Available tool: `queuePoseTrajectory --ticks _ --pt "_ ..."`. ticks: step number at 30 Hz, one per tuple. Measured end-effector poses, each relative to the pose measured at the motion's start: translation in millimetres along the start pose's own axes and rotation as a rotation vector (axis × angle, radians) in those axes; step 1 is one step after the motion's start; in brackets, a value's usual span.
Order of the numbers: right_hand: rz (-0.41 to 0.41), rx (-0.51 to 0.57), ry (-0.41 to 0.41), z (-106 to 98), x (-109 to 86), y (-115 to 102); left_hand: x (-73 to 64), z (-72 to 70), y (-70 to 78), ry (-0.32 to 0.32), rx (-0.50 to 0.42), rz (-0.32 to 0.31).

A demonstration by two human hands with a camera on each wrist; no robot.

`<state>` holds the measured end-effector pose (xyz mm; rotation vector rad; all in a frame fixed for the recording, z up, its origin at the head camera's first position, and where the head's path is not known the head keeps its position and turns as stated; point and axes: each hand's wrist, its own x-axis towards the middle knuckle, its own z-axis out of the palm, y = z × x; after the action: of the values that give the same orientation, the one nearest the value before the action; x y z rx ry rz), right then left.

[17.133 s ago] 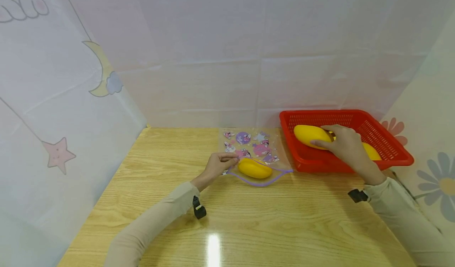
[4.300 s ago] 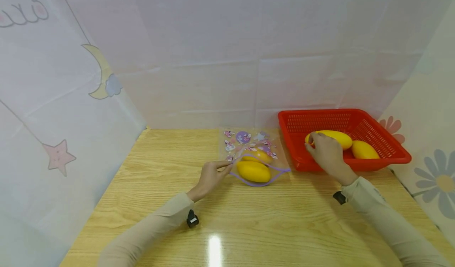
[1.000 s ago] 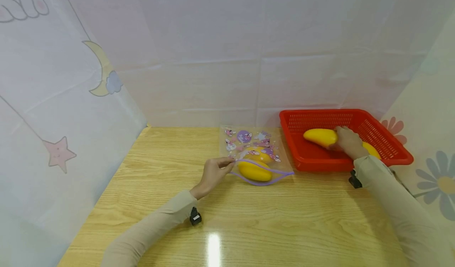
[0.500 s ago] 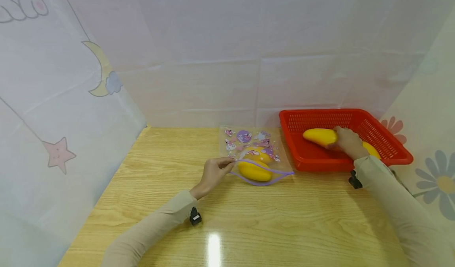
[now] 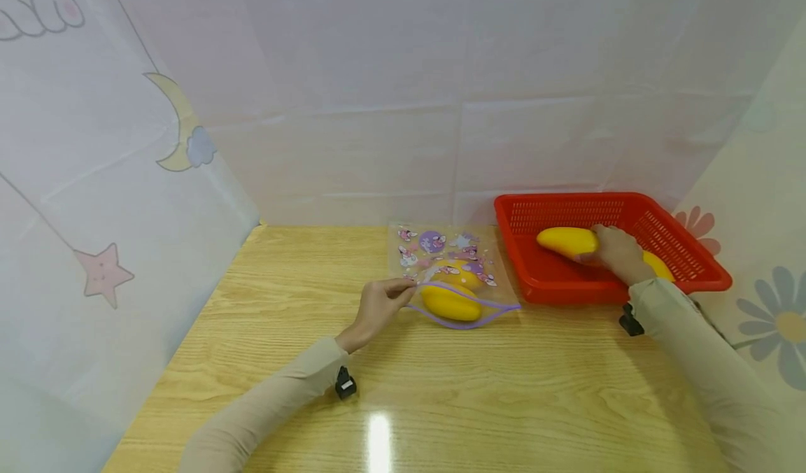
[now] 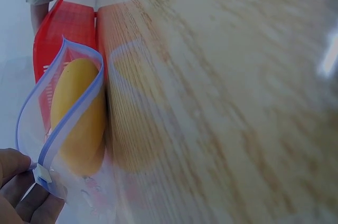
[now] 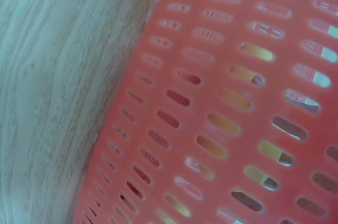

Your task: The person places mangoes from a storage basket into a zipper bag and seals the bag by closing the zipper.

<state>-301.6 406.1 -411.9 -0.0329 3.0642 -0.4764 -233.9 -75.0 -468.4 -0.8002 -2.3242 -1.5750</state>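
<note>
Moved the right hand toward two o'clock inside the red basket since about four seconds before. Gripped there one end of a yellow mango with fingers and thumb; saw its free tip aimed between nine and ten o'clock, near the basket's nine-o'clock wall, on a long axis slanting back toward half past three. Saw bare basket floor toward seven. Pinched the clear bag by its nine-o'clock corner with the left hand, mouth gaping toward six, facing wide wooden table.

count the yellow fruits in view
4: front fruit and rear fruit in the bag, gripped fruit and rightmost fruit in the basket; the right hand may hide more.
</note>
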Motion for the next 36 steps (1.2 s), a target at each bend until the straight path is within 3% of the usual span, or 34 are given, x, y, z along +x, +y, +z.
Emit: queuePoseTrajectory --ticks 8,17,26,36 --pt "-0.019 -0.04 0.03 -3.9 -3.4 -3.8 0.8 1.6 2.1 0.007 -0.013 0.014" --pt "-0.022 -0.037 0.065 -7.8 -9.1 -8.2 -1.7 -6.8 36.9 -0.01 0.003 0.053" --pt "-0.047 -0.016 0.111 -14.5 -16.8 -16.9 -1.0 -8.7 43.9 -0.003 -0.008 0.047" --pt "-0.083 -0.025 0.149 -16.3 -24.1 -23.6 -1.8 -9.0 42.2 -0.003 -0.009 0.054"
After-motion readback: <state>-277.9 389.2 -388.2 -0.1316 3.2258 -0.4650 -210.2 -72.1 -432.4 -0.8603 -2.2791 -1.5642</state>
